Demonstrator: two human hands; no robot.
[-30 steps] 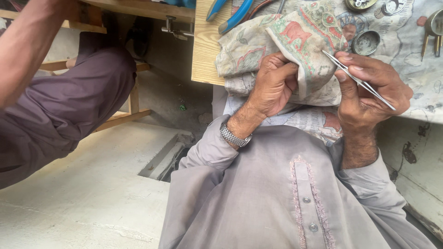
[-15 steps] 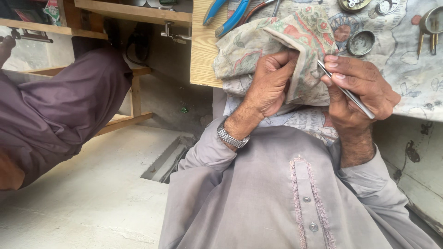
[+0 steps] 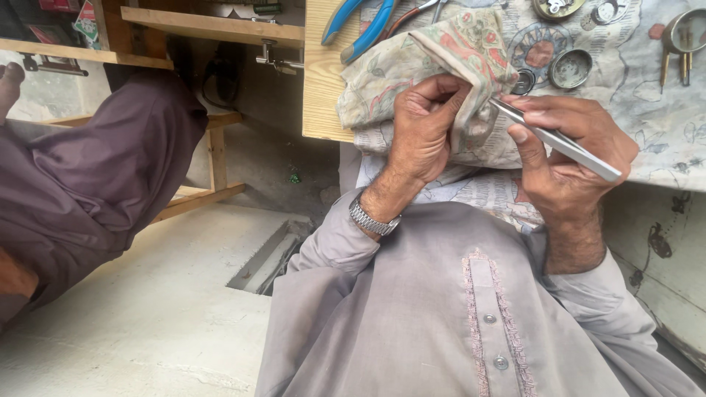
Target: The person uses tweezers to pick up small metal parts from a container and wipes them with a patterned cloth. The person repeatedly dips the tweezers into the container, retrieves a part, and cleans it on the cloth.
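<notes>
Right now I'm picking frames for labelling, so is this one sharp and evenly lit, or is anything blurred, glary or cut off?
Head view: soft daylight, no harsh glare; both hands are sharp, the left hand pinching the cloth, the right hand holding tweezers; the tweezers' tip is hidden in the cloth; pliers are cropped at the top edge; the shelf area lies in shadow.

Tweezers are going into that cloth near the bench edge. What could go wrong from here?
1. The left hand pinches the patterned cloth against the steel tweezers in the right hand; a slip could jab a finger.
2. The cloth overhangs the wooden bench edge, so anything small inside might drop to the floor.
3. A tug might nudge the round metal case nearby.
</notes>
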